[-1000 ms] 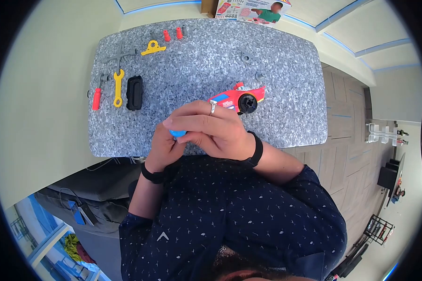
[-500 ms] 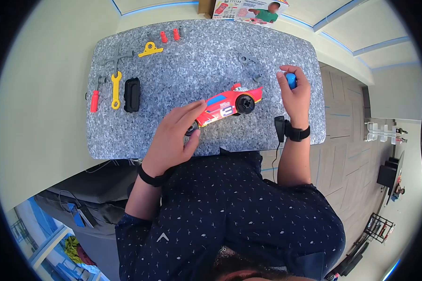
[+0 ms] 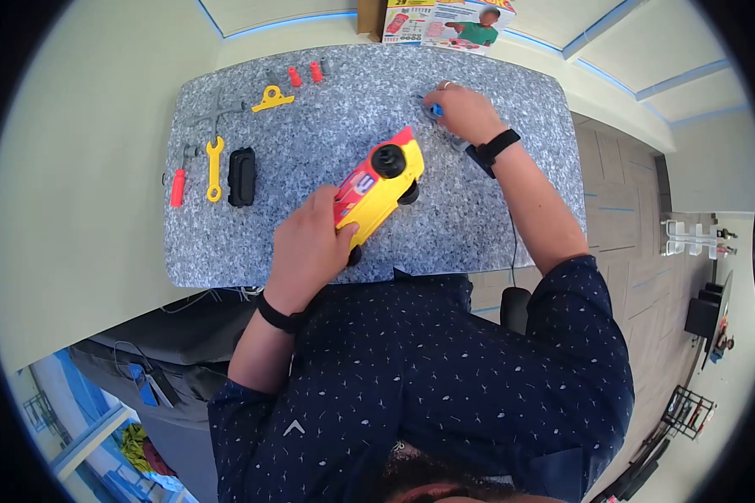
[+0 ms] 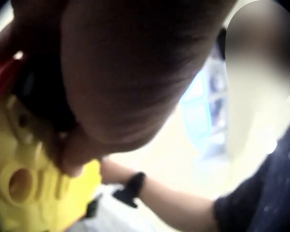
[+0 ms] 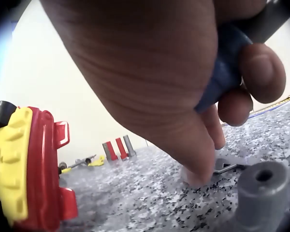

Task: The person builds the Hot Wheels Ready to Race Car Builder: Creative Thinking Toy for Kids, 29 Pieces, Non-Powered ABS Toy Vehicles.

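Tilted on its side, a red toy car (image 3: 358, 186) shows its yellow underside (image 3: 381, 201) and black wheels. My left hand (image 3: 312, 249) grips its front end, thumb on the yellow base (image 4: 48, 193). Toward the back right of the table, my right hand (image 3: 468, 114) curls round a blue handle (image 3: 437, 110), seen also as the blue handle (image 5: 224, 65) in the right wrist view. The thumb and a fingertip reach down to the tabletop beside a flat grey piece (image 5: 227, 166). Close by stands a grey cylindrical piece (image 5: 262, 193) with a hole in its top.
On the table's left lie a black tray (image 3: 242, 177), a yellow wrench (image 3: 215, 170), a red-handled tool (image 3: 178, 188) and a grey cross-shaped tool (image 3: 217, 111). Behind them are a yellow piece (image 3: 273, 99) and red pieces (image 3: 294, 76). A printed box (image 3: 445, 23) stands beyond the back edge.
The hands have parted from their earlier meeting point. The left hand has taken hold of the car and tipped it, underside showing. With the blue handle, the right hand has moved to the back right.
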{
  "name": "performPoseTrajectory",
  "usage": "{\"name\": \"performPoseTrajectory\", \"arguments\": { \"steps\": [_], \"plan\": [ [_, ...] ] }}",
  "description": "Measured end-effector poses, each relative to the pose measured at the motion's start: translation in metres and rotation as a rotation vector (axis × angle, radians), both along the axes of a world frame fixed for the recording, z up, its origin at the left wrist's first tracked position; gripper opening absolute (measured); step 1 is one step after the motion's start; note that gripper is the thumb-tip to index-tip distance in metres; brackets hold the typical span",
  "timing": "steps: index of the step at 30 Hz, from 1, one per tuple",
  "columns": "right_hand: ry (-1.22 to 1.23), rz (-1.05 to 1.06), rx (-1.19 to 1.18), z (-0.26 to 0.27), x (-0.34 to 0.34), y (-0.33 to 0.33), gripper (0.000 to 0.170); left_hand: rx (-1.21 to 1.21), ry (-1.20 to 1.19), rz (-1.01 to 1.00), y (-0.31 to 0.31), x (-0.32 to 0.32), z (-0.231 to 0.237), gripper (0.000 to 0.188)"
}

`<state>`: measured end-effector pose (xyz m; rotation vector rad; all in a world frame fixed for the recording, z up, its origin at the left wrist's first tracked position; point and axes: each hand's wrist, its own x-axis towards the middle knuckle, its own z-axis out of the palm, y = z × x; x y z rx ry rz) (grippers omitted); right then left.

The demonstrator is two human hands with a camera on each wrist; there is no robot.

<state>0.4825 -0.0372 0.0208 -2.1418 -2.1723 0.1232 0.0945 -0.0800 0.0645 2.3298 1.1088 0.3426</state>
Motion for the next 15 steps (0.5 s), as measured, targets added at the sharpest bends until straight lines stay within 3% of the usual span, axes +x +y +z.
{"name": "performPoseTrajectory", "arguments": {
  "steps": [6, 9, 12, 15],
  "plan": [
    [-0.028, 0.079, -0.073, -0.001, 0.005, 0.018, 0.04, -0.39, -0.163, 0.096, 0.01, -0.065, -0.041, 0.045],
    [0.006, 0.079, -0.055, -0.002, 0.01, 0.021, 0.039, -0.834, -0.396, 0.217, 0.012, -0.08, -0.05, 0.055],
    [0.043, 0.093, -0.037, 0.001, 0.017, 0.022, 0.038, -0.912, -0.639, 0.241, 0.006, -0.069, -0.045, 0.068],
    [0.349, 0.024, 0.147, 0.037, -0.001, 0.008, 0.036, -0.882, -0.885, 0.241, 0.001, -0.056, -0.066, 0.074]
  ]
}}
